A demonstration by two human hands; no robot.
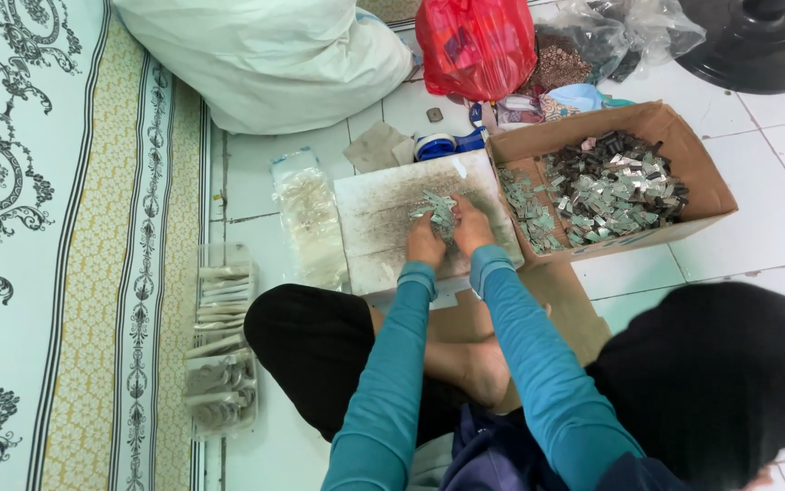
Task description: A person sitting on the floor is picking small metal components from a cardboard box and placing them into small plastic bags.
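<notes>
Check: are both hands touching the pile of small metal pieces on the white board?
Touching. The head view shows the left hand and right hand closed around the pile of small metal pieces on the white board.

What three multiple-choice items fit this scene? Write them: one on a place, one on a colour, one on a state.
1. Where do both hands work?
A. over the white board
B. inside the cardboard box
C. on the patterned mat

2. What colour is the plastic bag behind the box?
A. blue
B. red
C. yellow

3. How is the cardboard box?
A. taped shut
B. open and bare
C. open, holding small metal pieces

Answers:
A: left hand and right hand meet over the white board, on a small pile of pieces.
B: the plastic bag is red.
C: the cardboard box lies open with metal pieces inside.
</notes>
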